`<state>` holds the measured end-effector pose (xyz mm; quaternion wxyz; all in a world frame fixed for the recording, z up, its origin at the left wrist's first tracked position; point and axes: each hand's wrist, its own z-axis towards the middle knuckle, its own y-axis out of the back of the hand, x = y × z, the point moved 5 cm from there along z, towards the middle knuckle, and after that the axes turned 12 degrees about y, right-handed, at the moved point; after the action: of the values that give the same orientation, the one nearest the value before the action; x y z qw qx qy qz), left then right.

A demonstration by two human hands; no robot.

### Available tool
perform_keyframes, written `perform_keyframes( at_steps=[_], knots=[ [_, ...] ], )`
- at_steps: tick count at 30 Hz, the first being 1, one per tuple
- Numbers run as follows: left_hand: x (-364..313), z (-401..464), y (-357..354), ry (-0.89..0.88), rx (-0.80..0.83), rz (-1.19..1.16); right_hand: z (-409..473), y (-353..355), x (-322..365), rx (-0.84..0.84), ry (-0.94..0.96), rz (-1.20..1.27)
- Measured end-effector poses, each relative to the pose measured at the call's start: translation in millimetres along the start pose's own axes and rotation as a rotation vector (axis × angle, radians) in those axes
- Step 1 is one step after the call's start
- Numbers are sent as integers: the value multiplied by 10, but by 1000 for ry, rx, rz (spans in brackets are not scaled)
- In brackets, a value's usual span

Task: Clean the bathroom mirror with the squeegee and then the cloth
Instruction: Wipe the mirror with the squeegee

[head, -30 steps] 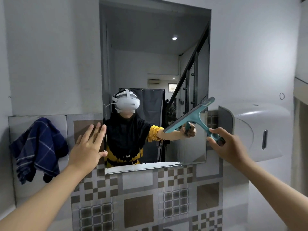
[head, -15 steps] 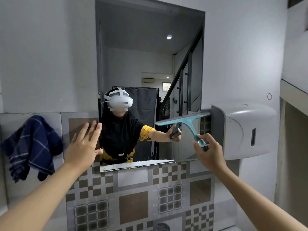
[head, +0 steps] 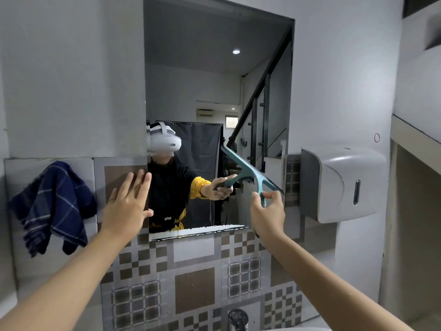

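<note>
The tall wall mirror hangs above patterned tiles. My right hand grips the handle of a teal squeegee, whose blade lies against the mirror's lower right area, slanting down to the right. A strip of white foam sits along the mirror's bottom edge. My left hand is flat with straight fingers against the tile wall at the mirror's left edge. A dark blue checked cloth hangs on the wall to the left, apart from both hands.
A grey wall dispenser juts out just right of the mirror, close to the squeegee's blade end. A metal tap shows at the bottom centre. A ledge runs along the right wall.
The squeegee blade has swung from rising to the right, through level, to slanting down to the right, and my right hand moved left and lower. My left hand stayed on the wall.
</note>
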<state>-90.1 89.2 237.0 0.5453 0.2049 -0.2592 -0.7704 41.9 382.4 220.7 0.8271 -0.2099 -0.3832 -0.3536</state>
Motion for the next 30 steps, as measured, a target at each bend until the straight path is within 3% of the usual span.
perform_keyframes(
  at_steps=[7,16,23,30],
  knots=[
    [22,0,3,5,13,-26,-270,-402,159,-91,-128,138],
    [33,-19,35,-6,20,-95,-647,-1025,508,-39,-178,269],
    [86,-148,6,-81,6,-73,-754,-1253,603,-86,-151,272],
    [110,-203,-66,-92,6,-63,-869,-1350,670,-49,22,161]
  ],
)
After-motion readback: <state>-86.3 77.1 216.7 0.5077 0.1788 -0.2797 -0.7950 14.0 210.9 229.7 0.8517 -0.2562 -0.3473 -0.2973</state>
